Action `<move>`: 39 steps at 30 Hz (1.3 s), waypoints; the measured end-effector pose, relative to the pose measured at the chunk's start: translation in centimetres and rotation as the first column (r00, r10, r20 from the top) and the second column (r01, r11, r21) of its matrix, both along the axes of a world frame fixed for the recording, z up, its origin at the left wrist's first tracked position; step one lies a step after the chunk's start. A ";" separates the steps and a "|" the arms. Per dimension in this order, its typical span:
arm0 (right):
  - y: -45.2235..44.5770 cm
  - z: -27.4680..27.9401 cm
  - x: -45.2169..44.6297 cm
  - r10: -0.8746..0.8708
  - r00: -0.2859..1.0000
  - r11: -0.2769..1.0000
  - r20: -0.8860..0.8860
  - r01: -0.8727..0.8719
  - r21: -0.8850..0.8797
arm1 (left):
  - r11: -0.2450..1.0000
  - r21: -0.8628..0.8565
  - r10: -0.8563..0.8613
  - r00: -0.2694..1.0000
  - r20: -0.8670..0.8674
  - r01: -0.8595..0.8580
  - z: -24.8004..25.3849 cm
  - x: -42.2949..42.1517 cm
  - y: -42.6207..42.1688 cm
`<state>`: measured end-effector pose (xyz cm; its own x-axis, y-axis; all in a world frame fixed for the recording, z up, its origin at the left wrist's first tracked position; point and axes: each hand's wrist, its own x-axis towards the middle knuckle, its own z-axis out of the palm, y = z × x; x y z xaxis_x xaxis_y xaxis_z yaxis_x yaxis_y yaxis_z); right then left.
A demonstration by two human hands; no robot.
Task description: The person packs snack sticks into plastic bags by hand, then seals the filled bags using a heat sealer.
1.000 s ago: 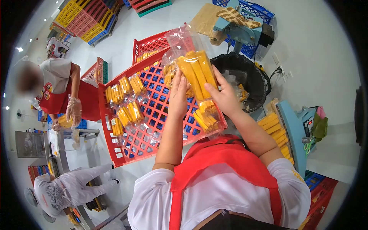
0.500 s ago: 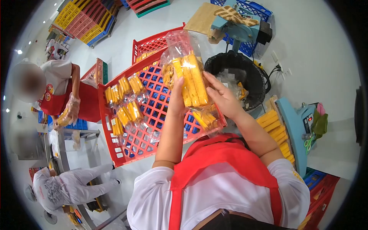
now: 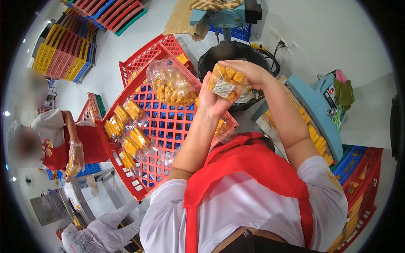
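Observation:
A clear bag of yellow bread sticks (image 3: 229, 77) is between my hands, turned so one end with a white label faces up. My left hand (image 3: 212, 100) grips it from the left and below, with the thumb along its side. Over its top and right side my right hand (image 3: 249, 72) is wrapped; some of those fingers are hidden. Below is a red plastic crate (image 3: 172, 142) holding several smaller bags of yellow sticks (image 3: 126, 126). A large clear bag of yellow pieces (image 3: 172, 86) lies near the crate's far rim.
A black-lined bin (image 3: 206, 57) stands beyond my hands. To the right is a blue-green machine (image 3: 314, 109) with scissors (image 3: 336, 120) and yellow sticks alongside. Another similar machine (image 3: 228, 19) is at the back. A gloved co-worker (image 3: 63, 139) stands left; stacked crates (image 3: 63, 52) lie behind.
The bag of bread sticks has been tipped from lengthwise to end-up, showing its label. My right hand has moved over its top. The view has shifted.

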<state>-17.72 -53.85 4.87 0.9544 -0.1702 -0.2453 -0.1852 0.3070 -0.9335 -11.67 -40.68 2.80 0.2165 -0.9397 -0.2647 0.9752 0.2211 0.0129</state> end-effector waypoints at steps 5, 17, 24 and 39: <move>0.9 0.3 -0.6 -0.212 0.971 0.977 0.107 0.209 0.043 | 0.987 -0.161 -0.005 1.000 0.008 0.006 -0.3 -0.4 -0.4; 4.2 -3.0 -1.1 -0.485 0.797 0.866 0.361 0.380 0.324 | 0.978 0.025 0.110 0.615 0.781 -0.208 -0.9 1.2 2.0; 5.5 -0.4 -1.7 -0.285 0.868 0.957 0.407 0.232 0.175 | 0.971 -0.006 0.131 0.510 0.850 -0.240 -0.3 -1.1 3.4; -0.3 -4.5 0.4 -0.412 0.903 0.911 -0.118 0.412 -0.031 | 0.967 -0.215 -0.129 0.990 0.048 0.137 -0.1 -1.1 7.8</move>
<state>-17.33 -54.20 0.37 0.7626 -0.5434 -0.3511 -0.1532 0.3756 -0.9140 -12.82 -32.92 2.70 0.0911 -0.9948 -0.0461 0.9958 0.0906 0.0124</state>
